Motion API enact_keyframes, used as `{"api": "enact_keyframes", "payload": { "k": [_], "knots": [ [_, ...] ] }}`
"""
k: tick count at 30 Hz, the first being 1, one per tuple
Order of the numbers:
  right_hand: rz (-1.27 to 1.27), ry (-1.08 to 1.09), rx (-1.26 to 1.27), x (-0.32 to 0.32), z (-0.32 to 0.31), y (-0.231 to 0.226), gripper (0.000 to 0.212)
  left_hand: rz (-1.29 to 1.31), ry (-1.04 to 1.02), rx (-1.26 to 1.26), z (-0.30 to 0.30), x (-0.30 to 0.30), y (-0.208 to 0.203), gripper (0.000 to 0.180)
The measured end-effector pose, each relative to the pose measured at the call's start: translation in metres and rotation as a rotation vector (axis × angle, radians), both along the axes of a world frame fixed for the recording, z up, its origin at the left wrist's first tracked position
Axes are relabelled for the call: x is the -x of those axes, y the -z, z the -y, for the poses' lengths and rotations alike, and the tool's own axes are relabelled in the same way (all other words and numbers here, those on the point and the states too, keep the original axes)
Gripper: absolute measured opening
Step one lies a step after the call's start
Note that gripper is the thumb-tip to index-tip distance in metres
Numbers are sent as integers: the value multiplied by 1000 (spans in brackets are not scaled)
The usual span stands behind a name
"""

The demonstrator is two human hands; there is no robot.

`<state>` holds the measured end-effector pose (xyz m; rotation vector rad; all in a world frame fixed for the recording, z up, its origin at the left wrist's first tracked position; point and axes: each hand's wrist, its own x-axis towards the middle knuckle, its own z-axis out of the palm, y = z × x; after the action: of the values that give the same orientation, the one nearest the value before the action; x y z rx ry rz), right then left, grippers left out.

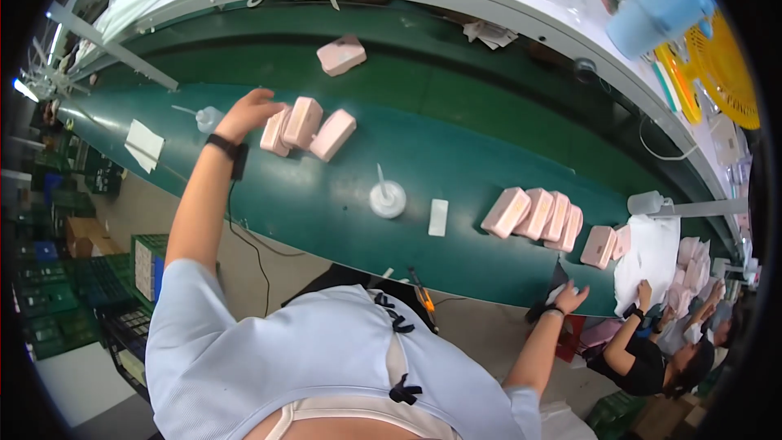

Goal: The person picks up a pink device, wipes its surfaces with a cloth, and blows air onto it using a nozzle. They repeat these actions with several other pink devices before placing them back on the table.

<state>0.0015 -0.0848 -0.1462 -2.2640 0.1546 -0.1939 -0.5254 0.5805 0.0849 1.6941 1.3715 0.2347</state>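
My left hand [248,112] reaches out at the left, its fingers extended and partly curved beside a leaning group of pink cases [303,122]. The fingertips are at the leftmost case; whether they touch it I cannot tell. My right hand [572,298] is low at the bench's near edge, fingers apart with nothing seen in them. A dark grey piece [557,281] lies close by it. Farther up the bench, another row of pink cases [533,216] leans together. Between the two groups stand a white squeeze bottle with a thin spout [388,199] and a small white rectangular piece [438,217].
One pink case [341,55] lies on the green belt [456,90] behind the bench. More pink cases [599,246] lie near a white sheet [648,261], where a co-worker in black [631,358] works. A shelf above holds a blue pitcher [660,4]. A dark cable [252,244] hangs at left.
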Motion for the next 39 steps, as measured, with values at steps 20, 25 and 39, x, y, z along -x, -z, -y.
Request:
{"api": "enact_keyframes", "payload": {
  "k": [20, 25, 39],
  "knots": [
    [-853, -139, -745, 383, -116, 43, 33, 49, 179, 103, -175, -198, 159, 123],
    [-374, 67, -422, 367, -95, -3, 29, 893, 110, 810, -81, -120, 51, 99],
    [-25, -1890, 211, 319, -217, -253, 34, 1166, -139, 1042, 208, 124, 40, 88]
  ]
}}
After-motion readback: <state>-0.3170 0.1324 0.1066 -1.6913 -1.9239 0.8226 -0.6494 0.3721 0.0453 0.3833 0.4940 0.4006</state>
